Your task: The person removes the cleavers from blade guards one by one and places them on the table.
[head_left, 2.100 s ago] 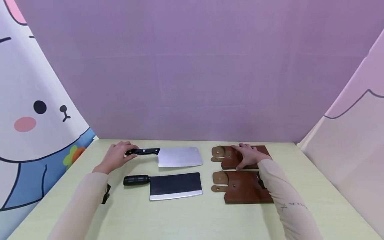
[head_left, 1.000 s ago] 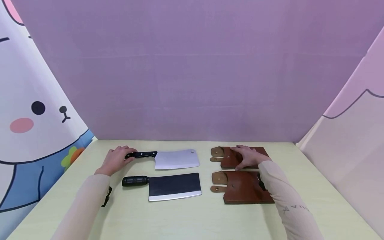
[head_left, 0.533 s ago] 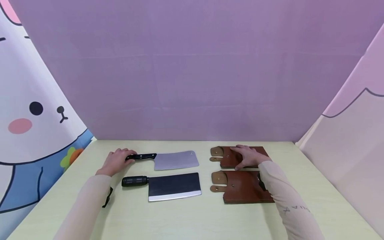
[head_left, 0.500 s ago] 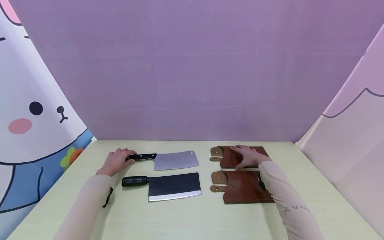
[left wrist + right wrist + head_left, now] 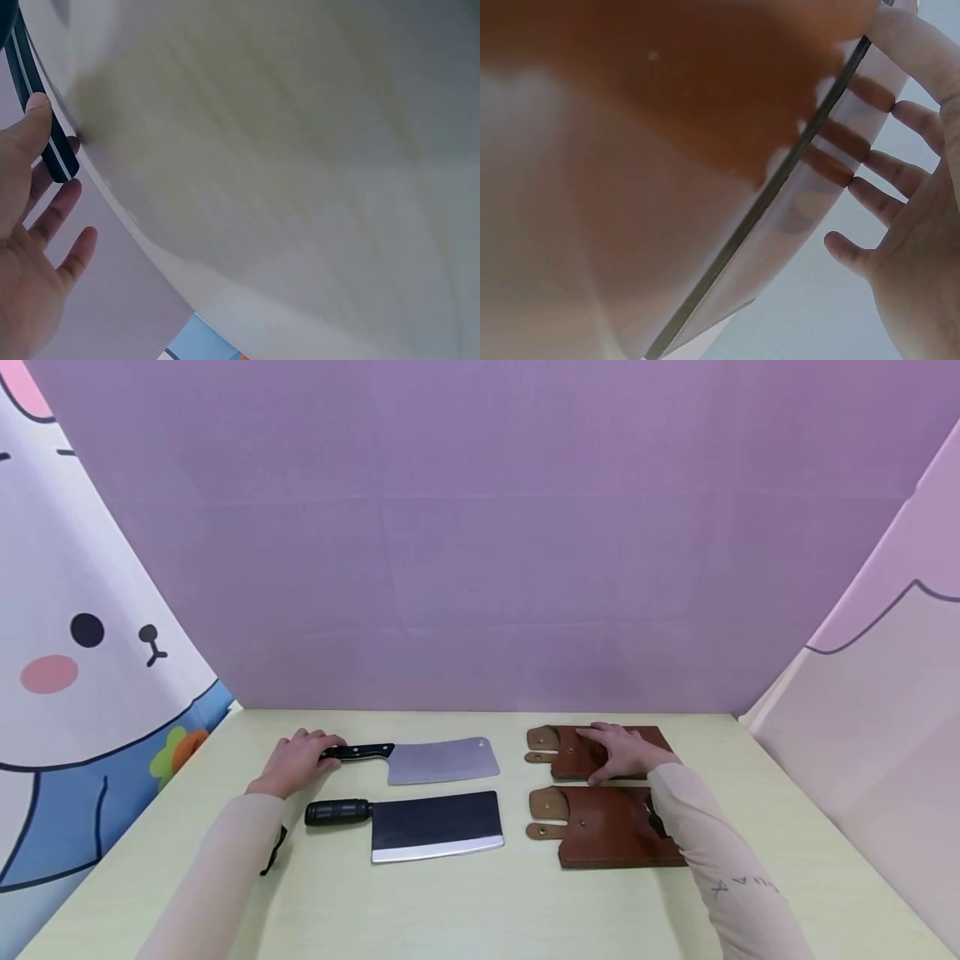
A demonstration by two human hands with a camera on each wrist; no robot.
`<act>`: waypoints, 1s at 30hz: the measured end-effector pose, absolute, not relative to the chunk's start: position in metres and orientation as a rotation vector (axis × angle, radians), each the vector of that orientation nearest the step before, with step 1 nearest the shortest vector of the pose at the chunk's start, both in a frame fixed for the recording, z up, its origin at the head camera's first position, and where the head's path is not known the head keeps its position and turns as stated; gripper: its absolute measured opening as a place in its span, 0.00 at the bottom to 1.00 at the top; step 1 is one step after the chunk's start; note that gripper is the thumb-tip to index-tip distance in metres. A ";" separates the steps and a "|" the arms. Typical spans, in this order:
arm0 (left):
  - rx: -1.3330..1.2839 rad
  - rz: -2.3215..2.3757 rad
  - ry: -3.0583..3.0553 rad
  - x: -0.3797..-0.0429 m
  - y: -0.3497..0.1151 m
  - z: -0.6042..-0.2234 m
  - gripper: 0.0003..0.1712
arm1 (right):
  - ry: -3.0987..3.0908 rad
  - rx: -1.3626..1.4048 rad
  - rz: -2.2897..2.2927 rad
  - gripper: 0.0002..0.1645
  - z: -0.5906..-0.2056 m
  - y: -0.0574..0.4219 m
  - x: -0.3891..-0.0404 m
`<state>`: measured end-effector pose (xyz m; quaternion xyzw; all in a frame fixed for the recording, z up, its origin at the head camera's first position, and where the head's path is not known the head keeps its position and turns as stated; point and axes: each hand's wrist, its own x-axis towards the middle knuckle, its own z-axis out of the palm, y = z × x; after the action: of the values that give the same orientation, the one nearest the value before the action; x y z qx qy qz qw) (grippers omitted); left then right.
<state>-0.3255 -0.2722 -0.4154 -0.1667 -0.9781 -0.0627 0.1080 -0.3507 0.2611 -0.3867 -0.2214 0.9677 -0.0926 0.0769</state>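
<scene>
On the left, my left hand (image 5: 298, 760) pinches the end of the black riveted handle of a cleaver (image 5: 442, 761). In the left wrist view the thumb and forefinger hold that handle (image 5: 61, 154), the other fingers apart from it. The cleaver's plain steel blade points right. My right hand (image 5: 621, 752) rests with spread, fairly straight fingers on the farther brown leather sheath (image 5: 566, 766). In the right wrist view the fingertips (image 5: 861, 187) touch the sheath's glossy face, while the thumb (image 5: 915, 45) lies by its edge. Hand and sleeve hide part of this sheath.
A second cleaver (image 5: 437, 828), with a dark blade and ribbed black handle, lies in front of the first. Nearer on the right is another brown sheath (image 5: 611, 843), partly under the right forearm. Behind the pale table (image 5: 465, 910) stands a purple backdrop (image 5: 480, 543).
Since the earliest frame the pinched cleaver has come slightly lower in view and its blade looks duller. In the last half second it shifted slightly right with my left hand. My right hand stayed put.
</scene>
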 end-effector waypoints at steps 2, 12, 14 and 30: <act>-0.487 -0.186 -2.884 -0.325 -0.272 -0.416 0.18 | 2.898 -0.656 -0.283 0.54 -0.387 0.261 -0.351; -0.497 -0.229 -2.901 -0.325 -0.272 -0.414 0.19 | 2.906 -0.668 -0.255 0.52 -0.384 0.262 -0.350; -0.496 -0.223 -2.905 -0.325 -0.271 -0.414 0.20 | 2.907 -0.669 -0.249 0.52 -0.384 0.262 -0.349; -0.494 -0.097 -2.876 -0.316 -0.270 -0.405 0.25 | 2.922 -0.688 -0.252 0.52 -0.378 0.263 -0.346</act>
<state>-0.3163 -0.2696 -0.4051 -0.1681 -0.9790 -0.0332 0.1109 -0.3461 0.2627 -0.3781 -0.2280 0.9679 -0.0834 0.0646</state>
